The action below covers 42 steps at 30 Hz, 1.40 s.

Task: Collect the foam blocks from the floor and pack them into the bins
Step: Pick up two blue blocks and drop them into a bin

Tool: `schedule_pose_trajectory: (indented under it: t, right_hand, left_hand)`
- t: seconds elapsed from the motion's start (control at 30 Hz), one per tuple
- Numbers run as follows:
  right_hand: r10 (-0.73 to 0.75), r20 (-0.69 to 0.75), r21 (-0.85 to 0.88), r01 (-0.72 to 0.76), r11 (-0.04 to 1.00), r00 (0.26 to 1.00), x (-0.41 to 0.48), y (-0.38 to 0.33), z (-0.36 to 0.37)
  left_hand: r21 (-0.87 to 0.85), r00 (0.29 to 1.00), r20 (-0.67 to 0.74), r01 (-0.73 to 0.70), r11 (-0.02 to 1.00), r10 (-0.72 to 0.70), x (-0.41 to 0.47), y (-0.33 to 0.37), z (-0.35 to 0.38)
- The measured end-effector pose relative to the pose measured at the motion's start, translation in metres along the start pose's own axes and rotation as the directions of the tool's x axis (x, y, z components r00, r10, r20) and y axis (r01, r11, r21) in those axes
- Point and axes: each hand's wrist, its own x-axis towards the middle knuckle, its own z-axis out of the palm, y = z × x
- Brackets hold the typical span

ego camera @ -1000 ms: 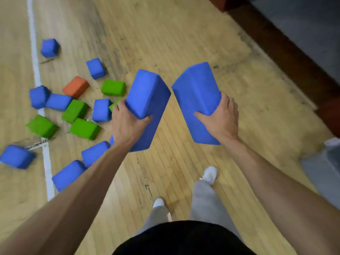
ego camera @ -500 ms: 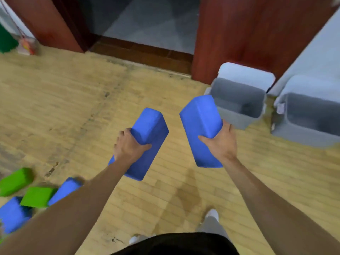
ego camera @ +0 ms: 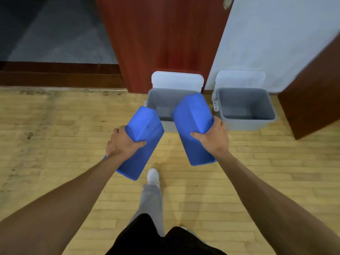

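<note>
You stood on the big wooden floor (ego camera: 55, 144). Two grey bins sat open by the wall (ego camera: 276, 43), right in front of you. The left bin (ego camera: 158, 98) and the right bin (ego camera: 246, 124) were side by side. You had a blue foam block in each hand. The left block (ego camera: 145, 137) and the right block (ego camera: 193, 118) both pointed their long sides forward, at the bins. The far end of the right block hid a corner of the left bin's mouth, so I think that block was nearer to going in. Your left hand (ego camera: 123, 144) and right hand (ego camera: 214, 138) were apart. Each one was wrapped tight round its own block.
</note>
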Motion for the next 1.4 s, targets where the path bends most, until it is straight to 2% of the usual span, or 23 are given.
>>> schedule_pose_trajectory:
  t: [0.17,0.37,0.47,0.63,0.8,0.97,1.03,1.17,1.27,1.4]
  right_hand:
    - [0.064,0.015,-0.028,-0.064,0.998,0.998,0.088,-0.020,0.030]
    - [0.170,0.039,-0.141,-0.162,0.977,0.985,0.192,-0.074,0.057]
    - [0.175,0.008,-0.106,-0.174,0.979,0.984,0.247,-0.101,0.059]
    - [0.217,-0.018,-0.061,-0.218,0.974,0.976,0.330,-0.120,0.065]
    - [0.308,0.034,-0.036,-0.307,0.951,0.951,0.409,-0.110,0.095]
    - [0.372,0.094,-0.029,-0.371,0.928,0.924,0.505,-0.060,0.166]
    - [0.400,0.082,-0.042,-0.398,0.917,0.913,0.542,-0.031,0.203]
    - [0.456,0.120,-0.100,-0.446,0.889,0.882,0.595,0.030,0.298]
    - [0.470,0.152,-0.116,-0.456,0.882,0.870,0.622,0.081,0.376]
    - [0.533,0.163,-0.085,-0.527,0.846,0.830,0.645,0.138,0.475]
  left_hand:
    - [-0.043,0.996,0.083,0.009,0.999,-0.006,0.106,0.012,0.021]
    - [-0.037,0.992,0.129,0.008,0.999,-0.004,0.243,0.043,-0.013]
    - [-0.008,0.993,0.110,-0.033,0.999,0.033,0.305,0.073,-0.030]
    - [-0.014,0.986,0.160,-0.044,0.999,0.046,0.381,0.122,-0.029]
    - [-0.063,0.979,0.202,0.045,0.997,-0.032,0.448,0.151,-0.008]
    - [-0.058,0.978,0.163,0.142,0.988,-0.131,0.548,0.179,0.075]
    - [-0.113,0.972,0.148,0.200,0.973,-0.183,0.591,0.187,0.124]
    - [-0.168,0.954,0.120,0.293,0.941,-0.275,0.669,0.165,0.232]
    - [-0.137,0.964,0.123,0.254,0.957,-0.238,0.715,0.131,0.312]
    - [-0.033,0.987,0.109,0.126,0.991,-0.122,0.750,0.087,0.395]
